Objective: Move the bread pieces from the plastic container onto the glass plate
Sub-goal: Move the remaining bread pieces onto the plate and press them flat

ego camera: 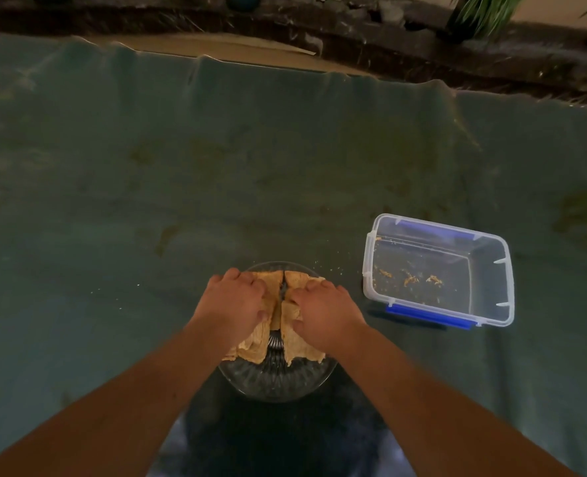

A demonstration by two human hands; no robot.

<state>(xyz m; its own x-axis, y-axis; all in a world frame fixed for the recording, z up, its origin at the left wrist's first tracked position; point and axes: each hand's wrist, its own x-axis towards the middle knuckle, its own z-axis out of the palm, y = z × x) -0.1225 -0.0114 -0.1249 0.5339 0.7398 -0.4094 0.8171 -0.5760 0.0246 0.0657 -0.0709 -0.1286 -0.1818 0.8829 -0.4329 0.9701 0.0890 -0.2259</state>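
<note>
Closest to the camera, two bare forearms reach in from the bottom corners and meet over a round glass plate (278, 387) with a cut, ribbed pattern that catches the light. It sits on a big teal cloth (216, 173), kind of a blanket spread flat, mottled with darker stains and a few pale crumbs scattered near the plate.

The bread pieces (250, 346) are all on the plate: thin, tan flatbread, floppy and folded, split into a left bunch and a right bunch with a dark gap down the middle where the glass shows through. The left hand (231, 301) is curled down on the left bunch, fingers clenched into it, and the right hand (323, 306) is doing the same on the right bunch, thumb tucked against the inner edge. Both hands cover most of the bread, so only the near flaps and the far corners are visible.

Just off to the right, apart from the plate, sits the plastic container (438, 270): clear, rectangular, rounded corners, blue clip latches on its near and far sides, no lid on it. Only orange-brown crumbs and scraps are in the bottom.

Further out, the cloth ends in a wavy edge over a sandy strip (237, 46), then a dark rough stone border (422, 43), with green plant leaves (484, 12) at top right. Lighting is dim.
</note>
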